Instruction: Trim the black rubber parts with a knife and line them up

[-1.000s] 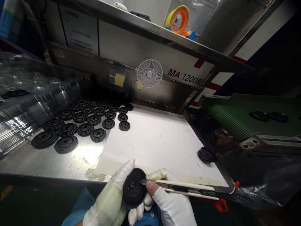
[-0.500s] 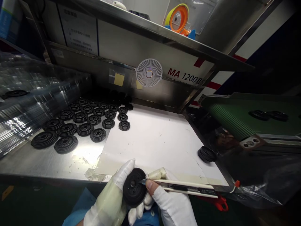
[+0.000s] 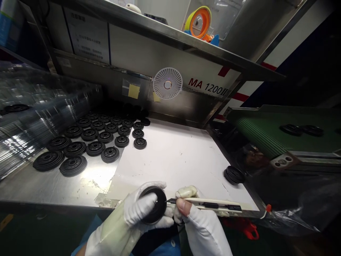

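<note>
Gloved in white, my left hand [image 3: 133,215] grips a round black plastic disc [image 3: 157,208] at the table's front edge, its thumb lying across the disc's face. My right hand [image 3: 197,215], also gloved but with a bare thumb tip, is closed around a white utility knife [image 3: 213,205]. The knife's short blade points left and its tip is at or very near the disc's right rim; I cannot tell if it touches. Part of the disc is hidden under the left thumb and fingers.
Several ridged black discs [image 3: 89,135] stand in rows at the left on the metal table. A white sheet [image 3: 170,160] covers the middle, with stacked black parts [image 3: 234,175] at its right. Clear plastic trays [image 3: 53,117] are piled far left; a green conveyor [image 3: 266,124] carries discs at right.
My left thumb has moved from the disc's edge onto its face, and the disc has turned and tilted. The knife's blade has shifted from the disc's face to its right rim.
</note>
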Tool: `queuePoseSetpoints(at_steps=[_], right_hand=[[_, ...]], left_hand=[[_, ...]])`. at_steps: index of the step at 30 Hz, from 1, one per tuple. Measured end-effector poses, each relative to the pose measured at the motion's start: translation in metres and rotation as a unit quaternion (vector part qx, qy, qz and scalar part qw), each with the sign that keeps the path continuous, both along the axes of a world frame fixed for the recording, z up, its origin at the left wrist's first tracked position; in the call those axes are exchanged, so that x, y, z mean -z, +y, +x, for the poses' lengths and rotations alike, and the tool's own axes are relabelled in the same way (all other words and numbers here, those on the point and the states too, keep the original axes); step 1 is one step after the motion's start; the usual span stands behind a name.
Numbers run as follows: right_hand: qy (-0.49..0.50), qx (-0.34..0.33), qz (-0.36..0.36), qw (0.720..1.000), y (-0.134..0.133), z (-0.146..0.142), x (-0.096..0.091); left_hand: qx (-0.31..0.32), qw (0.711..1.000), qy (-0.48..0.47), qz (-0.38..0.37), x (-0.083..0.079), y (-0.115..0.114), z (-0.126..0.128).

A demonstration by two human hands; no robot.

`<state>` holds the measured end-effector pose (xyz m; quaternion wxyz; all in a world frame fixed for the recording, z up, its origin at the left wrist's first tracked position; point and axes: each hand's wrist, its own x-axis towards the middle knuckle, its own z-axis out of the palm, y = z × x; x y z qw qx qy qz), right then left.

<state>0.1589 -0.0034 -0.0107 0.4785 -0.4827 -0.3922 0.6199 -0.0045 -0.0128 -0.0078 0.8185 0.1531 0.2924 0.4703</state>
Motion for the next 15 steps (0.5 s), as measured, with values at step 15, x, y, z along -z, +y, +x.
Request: queuePoseSetpoints(at_steps=[15], right_hand=[[0.043, 0.059, -0.024, 0.997, -0.016, -0.023, 0.002]], left_hand=[[-0.06, 0.982, 0.103, 0.147, 0.046, 0.011, 0.004]])
